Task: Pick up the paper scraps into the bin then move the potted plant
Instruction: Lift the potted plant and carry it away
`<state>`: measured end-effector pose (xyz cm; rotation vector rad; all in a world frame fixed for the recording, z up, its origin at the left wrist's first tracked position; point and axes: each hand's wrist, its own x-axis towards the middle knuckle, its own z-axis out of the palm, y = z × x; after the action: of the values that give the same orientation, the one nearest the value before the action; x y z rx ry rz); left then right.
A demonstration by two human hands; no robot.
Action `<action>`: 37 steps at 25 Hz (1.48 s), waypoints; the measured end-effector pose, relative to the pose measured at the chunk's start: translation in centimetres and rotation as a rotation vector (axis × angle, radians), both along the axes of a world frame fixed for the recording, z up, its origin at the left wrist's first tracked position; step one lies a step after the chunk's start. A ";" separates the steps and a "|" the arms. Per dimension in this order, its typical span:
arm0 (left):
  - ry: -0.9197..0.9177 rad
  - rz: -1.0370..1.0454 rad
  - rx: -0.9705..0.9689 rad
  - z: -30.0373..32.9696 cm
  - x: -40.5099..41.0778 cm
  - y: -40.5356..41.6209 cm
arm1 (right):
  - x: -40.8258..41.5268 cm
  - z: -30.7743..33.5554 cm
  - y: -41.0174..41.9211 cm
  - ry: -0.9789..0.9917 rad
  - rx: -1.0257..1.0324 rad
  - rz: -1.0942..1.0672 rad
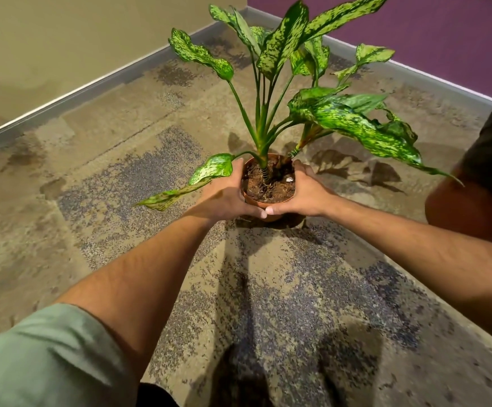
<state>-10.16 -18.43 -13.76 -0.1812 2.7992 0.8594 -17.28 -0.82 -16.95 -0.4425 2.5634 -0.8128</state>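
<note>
The potted plant (271, 183) has long speckled green leaves and stands in a small brown pot full of soil, mid-frame over the carpet. My left hand (224, 198) wraps the pot's left side and my right hand (303, 192) wraps its right side. Both thumbs meet at the near rim. I cannot tell whether the pot's base touches the floor. No paper scraps or bin are in view.
Patterned beige and grey carpet (121, 177) covers the floor. A beige wall (63, 39) with a grey skirting runs along the left, a purple wall (444, 33) at the back right; they meet in a corner behind the plant. My knee (473, 201) is at the right edge.
</note>
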 end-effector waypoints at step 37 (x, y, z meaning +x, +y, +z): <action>0.056 0.138 0.665 -3.8 -0.7 -0.5 | 0.3 -2.6 1.4 -0.093 -0.521 -0.110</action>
<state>-10.82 -18.98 -17.53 -0.2414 2.3985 1.7815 -16.97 0.58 -19.50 -0.4027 2.2863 -1.5118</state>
